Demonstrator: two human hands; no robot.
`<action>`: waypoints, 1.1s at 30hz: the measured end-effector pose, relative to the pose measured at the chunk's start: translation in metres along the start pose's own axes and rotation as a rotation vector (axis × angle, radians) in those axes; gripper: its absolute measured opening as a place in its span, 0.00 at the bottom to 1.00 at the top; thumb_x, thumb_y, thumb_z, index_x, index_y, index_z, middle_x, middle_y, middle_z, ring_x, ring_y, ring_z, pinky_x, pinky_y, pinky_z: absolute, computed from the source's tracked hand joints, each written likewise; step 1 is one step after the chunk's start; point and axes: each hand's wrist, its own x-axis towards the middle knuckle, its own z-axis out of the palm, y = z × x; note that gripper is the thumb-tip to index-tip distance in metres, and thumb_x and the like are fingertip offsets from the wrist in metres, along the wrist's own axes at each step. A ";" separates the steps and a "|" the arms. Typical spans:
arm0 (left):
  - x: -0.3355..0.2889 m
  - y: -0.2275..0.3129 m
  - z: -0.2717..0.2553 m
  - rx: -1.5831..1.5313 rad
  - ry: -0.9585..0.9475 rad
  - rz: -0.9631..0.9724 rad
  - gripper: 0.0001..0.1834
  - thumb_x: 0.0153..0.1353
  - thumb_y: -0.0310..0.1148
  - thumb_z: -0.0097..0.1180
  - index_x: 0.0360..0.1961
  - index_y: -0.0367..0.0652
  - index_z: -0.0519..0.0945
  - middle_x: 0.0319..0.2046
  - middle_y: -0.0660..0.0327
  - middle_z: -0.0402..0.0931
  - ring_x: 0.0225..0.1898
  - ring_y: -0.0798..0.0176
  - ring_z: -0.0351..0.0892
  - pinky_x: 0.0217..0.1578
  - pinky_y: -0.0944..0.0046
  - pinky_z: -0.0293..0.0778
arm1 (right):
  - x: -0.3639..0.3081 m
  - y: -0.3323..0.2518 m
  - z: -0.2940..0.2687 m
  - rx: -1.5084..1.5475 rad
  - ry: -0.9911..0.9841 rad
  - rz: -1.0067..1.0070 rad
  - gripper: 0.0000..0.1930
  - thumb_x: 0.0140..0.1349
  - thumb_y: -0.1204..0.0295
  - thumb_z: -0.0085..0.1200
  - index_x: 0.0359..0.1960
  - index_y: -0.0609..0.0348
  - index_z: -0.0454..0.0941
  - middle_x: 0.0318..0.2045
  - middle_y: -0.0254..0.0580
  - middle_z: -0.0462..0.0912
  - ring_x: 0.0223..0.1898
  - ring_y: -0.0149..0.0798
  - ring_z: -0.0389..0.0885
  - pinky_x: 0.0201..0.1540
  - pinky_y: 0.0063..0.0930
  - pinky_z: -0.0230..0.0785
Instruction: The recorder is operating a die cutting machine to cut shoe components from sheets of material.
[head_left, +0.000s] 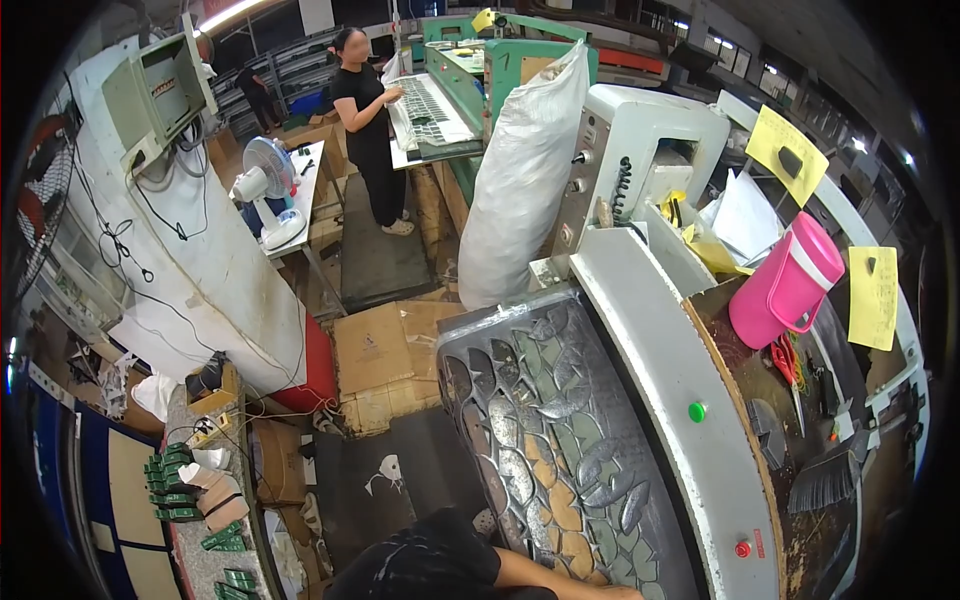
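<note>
My left forearm, below a black sleeve, reaches rightward across the lower edge of the picture. My left hand is nearly all cut off there, so its fingers and anything in them stay hidden. It is nearest to the low end of a dark sheet on the machine bed. Rows of curved, leaf-like cut shapes cover this sheet. Some are silver-grey, others tan or dull green. My right hand does not show.
A grey machine rail with a green button and a red button borders the sheet. Beyond it are a pink jug, red-handled scissors and a brush. A white sack stands ahead; another person works farther off.
</note>
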 end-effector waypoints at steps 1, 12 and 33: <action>0.001 0.002 -0.001 0.009 0.023 0.021 0.21 0.80 0.46 0.55 0.49 0.37 0.89 0.41 0.50 0.90 0.39 0.56 0.86 0.40 0.53 0.79 | 0.000 0.005 0.001 0.002 -0.002 -0.002 0.28 0.74 0.53 0.65 0.50 0.76 0.83 0.43 0.67 0.87 0.45 0.55 0.86 0.49 0.46 0.78; 0.009 -0.004 0.014 0.062 0.054 -0.006 0.21 0.78 0.48 0.58 0.45 0.39 0.90 0.35 0.54 0.90 0.31 0.58 0.83 0.33 0.54 0.77 | 0.001 0.061 0.008 -0.013 -0.019 -0.105 0.26 0.77 0.55 0.62 0.52 0.75 0.84 0.45 0.67 0.87 0.46 0.56 0.86 0.50 0.47 0.78; 0.005 -0.019 0.022 0.267 0.212 -0.213 0.24 0.77 0.51 0.51 0.44 0.42 0.88 0.38 0.50 0.88 0.40 0.48 0.87 0.43 0.47 0.79 | -0.006 0.057 0.004 0.050 -0.170 -0.131 0.23 0.79 0.60 0.58 0.56 0.74 0.84 0.54 0.70 0.84 0.52 0.61 0.84 0.57 0.49 0.77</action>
